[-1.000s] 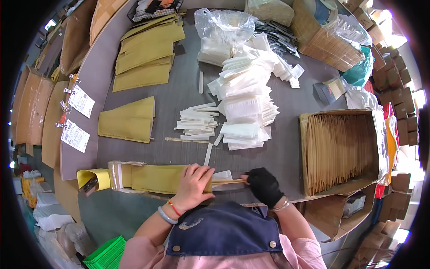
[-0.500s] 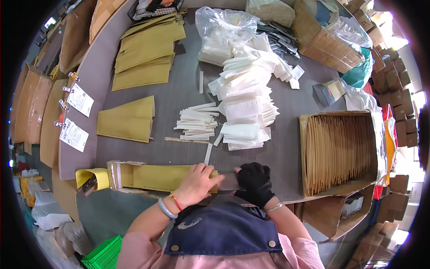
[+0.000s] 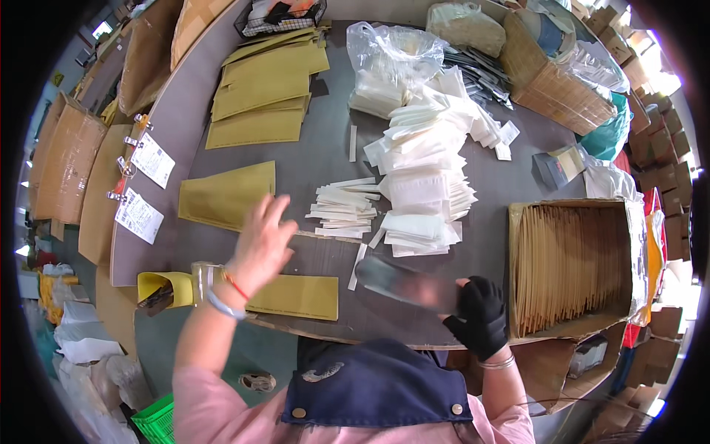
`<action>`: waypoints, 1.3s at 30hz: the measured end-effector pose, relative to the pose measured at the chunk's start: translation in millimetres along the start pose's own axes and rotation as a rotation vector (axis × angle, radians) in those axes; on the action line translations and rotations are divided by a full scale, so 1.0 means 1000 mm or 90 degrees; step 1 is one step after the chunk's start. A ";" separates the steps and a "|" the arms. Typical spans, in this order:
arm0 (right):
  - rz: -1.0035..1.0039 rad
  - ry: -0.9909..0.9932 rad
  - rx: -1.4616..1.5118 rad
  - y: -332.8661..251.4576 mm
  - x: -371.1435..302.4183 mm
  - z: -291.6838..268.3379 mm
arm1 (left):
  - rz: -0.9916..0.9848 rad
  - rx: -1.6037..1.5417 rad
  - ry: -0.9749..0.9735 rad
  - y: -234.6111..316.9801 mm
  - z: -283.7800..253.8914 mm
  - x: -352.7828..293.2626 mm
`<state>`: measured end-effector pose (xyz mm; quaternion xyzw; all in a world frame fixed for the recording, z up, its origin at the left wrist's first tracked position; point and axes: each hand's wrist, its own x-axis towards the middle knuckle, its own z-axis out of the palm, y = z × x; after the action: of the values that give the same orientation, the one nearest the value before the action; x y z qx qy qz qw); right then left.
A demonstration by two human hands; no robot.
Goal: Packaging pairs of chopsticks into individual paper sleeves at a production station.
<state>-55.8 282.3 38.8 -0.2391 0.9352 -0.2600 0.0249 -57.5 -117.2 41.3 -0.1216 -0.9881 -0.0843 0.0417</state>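
Observation:
My left hand (image 3: 263, 243) is bare and open, fingers spread. It hovers by the right end of the small fan of yellow-brown envelopes (image 3: 220, 196) at the left, seemingly holding nothing. In my black-gloved right hand (image 3: 481, 309), near the table's front edge, is a dark, see-through flat piece (image 3: 390, 280); motion blurs it, so its exact kind is hidden. Below my left forearm lies a yellow-brown envelope (image 3: 307, 297) along the front edge. Ahead of the flat piece sit a fanned pile of white packets (image 3: 420, 194) and a heap of white strips (image 3: 342, 210).
An open carton (image 3: 516, 325) packed with upright brown envelopes stands at the right. More yellow-brown envelopes (image 3: 259, 96) lie at the back left. A yellow holder (image 3: 176, 287) hangs at the front left edge. Dark flat packets (image 3: 473, 72) and a large carton (image 3: 555, 92) are at the back.
My left hand has left the front edge and gone forward and left to the envelope fan. My right hand has moved right, lifting the flat piece. The view has shifted slightly.

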 end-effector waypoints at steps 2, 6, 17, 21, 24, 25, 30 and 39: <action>-0.001 -0.021 0.000 -0.007 -0.004 0.004 | -0.123 -0.141 0.055 0.037 0.033 -0.037; -0.032 -0.058 -0.017 -0.002 -0.006 0.013 | -0.309 -0.209 0.091 0.080 0.093 -0.075; -0.137 -0.100 0.102 -0.034 0.019 0.098 | -0.310 -0.312 0.038 0.072 0.089 -0.072; -0.201 -0.048 0.071 -0.041 0.031 0.082 | -0.205 -0.368 0.087 0.070 0.091 -0.046; -0.014 0.100 0.042 0.010 0.012 0.043 | -0.229 -0.233 0.033 0.083 0.091 -0.014; 0.084 0.120 -0.004 0.031 0.001 0.024 | -0.237 -0.167 0.005 0.086 0.092 -0.006; 0.354 0.404 -0.155 0.175 -0.079 -0.038 | -0.210 -0.202 -0.091 0.083 0.104 0.005; 0.505 0.235 -0.203 0.212 -0.090 -0.045 | -0.169 -0.155 0.036 0.078 0.108 0.010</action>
<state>-75.8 504.4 -35.4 0.1862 0.9715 -0.1216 -0.0816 -54.8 -21.2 -51.7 0.0080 -0.9764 -0.2115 0.0432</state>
